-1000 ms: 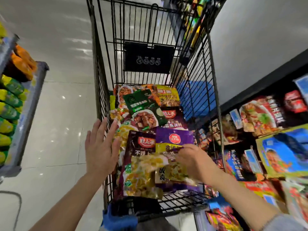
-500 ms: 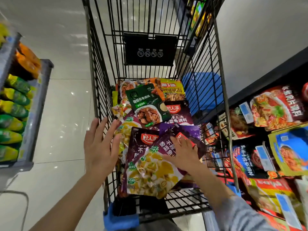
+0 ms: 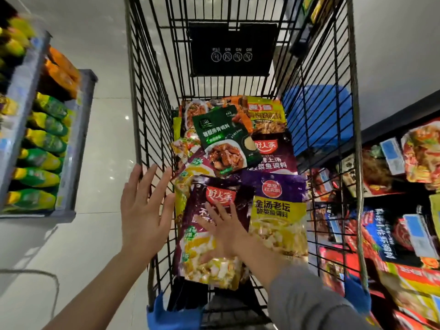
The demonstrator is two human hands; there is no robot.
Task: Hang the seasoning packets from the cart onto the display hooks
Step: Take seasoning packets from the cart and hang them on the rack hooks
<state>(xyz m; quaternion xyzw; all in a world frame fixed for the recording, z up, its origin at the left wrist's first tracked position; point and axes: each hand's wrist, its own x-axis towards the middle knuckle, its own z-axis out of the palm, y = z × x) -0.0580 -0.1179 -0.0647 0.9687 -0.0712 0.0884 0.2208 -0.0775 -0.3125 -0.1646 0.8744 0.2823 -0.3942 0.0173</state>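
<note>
Pale glossy floor tiles point(image 3: 78, 253) run under a black wire cart point(image 3: 152, 115) in a shop aisle. Nearest, the right hand point(image 3: 225, 231), in a grey sleeve point(image 3: 307, 301), lies flat with fingers spread on a dark purple seasoning packet point(image 3: 207, 236) at the near end of the cart, gripping nothing. The left hand point(image 3: 145, 210) hovers with straight, splayed fingers at the cart's left wall, whether touching the wires I cannot tell. Just right of the purple packet lies a yellow and purple packet point(image 3: 278, 222); farther in, a green packet point(image 3: 222, 144) tops the heap. Beyond it a black sign point(image 3: 232, 50) hangs on the far wall. Hanging packets point(image 3: 419, 153) fill the display at right; green and yellow bottles point(image 3: 40, 158) line a shelf at left.
</note>
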